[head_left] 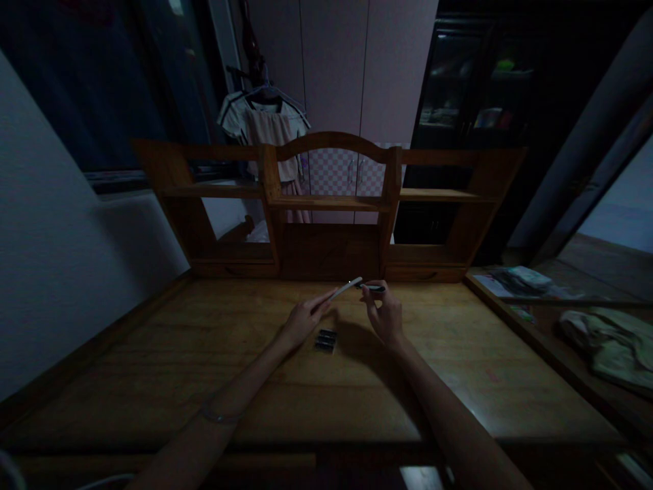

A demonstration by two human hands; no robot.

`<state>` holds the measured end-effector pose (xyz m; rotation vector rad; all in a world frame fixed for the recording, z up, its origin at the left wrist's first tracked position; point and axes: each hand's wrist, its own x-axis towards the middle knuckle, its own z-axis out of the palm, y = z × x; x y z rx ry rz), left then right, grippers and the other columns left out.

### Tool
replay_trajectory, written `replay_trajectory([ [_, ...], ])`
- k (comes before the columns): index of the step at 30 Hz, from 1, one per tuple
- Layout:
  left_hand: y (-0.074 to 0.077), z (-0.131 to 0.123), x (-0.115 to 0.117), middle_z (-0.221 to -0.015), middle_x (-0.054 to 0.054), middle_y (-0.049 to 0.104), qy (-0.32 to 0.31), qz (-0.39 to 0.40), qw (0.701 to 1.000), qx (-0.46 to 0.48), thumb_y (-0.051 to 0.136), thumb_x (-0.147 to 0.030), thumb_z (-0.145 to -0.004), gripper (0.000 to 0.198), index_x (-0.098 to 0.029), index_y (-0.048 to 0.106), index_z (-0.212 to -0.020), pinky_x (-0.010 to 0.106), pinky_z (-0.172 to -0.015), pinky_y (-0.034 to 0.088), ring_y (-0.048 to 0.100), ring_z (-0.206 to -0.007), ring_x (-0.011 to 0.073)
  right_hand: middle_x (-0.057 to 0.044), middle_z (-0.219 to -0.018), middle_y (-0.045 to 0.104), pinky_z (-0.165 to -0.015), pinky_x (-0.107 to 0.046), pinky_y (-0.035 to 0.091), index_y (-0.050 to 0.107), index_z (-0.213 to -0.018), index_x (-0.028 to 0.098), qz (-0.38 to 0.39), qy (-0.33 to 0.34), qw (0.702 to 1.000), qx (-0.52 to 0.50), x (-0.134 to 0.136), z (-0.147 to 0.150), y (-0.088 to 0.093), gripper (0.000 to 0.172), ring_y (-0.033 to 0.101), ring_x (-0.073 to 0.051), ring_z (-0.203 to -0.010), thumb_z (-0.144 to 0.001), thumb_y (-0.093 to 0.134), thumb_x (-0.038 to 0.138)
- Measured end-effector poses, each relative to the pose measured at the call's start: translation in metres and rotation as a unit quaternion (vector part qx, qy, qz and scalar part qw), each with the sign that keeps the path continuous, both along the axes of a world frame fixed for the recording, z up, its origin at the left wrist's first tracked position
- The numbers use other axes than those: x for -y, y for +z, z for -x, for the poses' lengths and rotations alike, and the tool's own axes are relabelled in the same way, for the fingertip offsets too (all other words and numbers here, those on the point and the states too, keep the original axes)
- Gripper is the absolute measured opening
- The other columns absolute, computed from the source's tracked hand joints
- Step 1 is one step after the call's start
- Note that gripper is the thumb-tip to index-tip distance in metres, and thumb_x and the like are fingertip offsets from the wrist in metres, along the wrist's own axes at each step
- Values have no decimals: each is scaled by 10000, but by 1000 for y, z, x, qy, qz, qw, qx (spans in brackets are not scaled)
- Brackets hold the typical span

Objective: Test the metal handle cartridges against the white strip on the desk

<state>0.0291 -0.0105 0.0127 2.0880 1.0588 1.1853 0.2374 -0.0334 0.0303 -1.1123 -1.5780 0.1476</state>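
Observation:
My left hand (pixel 306 320) is closed on one end of a thin, flat, pale object (pixel 347 286), seen nearly edge-on and tilted up to the right; its kind does not show. Between the fingertips of my right hand (pixel 385 316) is a slim, dark, pen-like tool (pixel 375 288). Its tip points left, close to the far end of the flat object; whether they touch I cannot tell. Below both hands, a small group of black pieces (pixel 325 340) lies side by side on the wooden desk (pixel 229 361). Dim light hides their details.
A wooden shelf unit (pixel 331 203) with small drawers stands along the desk's back edge. White wall (pixel 122 231) borders the left side. To the right, past the raised desk edge, lie a pale cloth bag (pixel 620 344) and plastic-wrapped items (pixel 525 278).

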Motion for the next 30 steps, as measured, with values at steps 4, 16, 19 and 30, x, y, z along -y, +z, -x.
replay_trajectory([
  [4,2,0,1,-1284,-16,564,7,3,1000,11,439,-374,-907,393,-285,526,-1279,338,-1023,391,529,-1180,202,-39,-787,671,-637,-252,468,523,-976,212,1,0,1000,-1,0,0,0,201,657,-166,-695,-935,429,385],
  [16,-3,6,-10,-1295,13,557,20,24,998,51,431,-395,-907,414,-228,543,-1268,342,-1038,378,507,-1206,200,-52,-823,676,-672,-263,457,528,-972,211,-3,5,1000,12,3,4,0,196,653,-178,-738,-941,423,374],
  [19,1,3,-6,-1308,21,545,-25,25,998,53,441,-393,-904,418,-207,549,-1263,341,-1054,358,490,-1223,198,-50,-801,672,-661,-259,454,530,-971,209,-3,-7,1000,14,2,2,-1,202,650,-175,-717,-941,421,376],
  [30,-2,4,-8,-1318,12,537,-21,23,997,72,445,-383,-906,411,-220,542,-1270,350,-1066,344,475,-1238,201,-42,-832,656,-652,-248,432,537,-979,202,-23,-11,1000,17,-1,0,-3,170,626,-155,-706,-937,447,340],
])
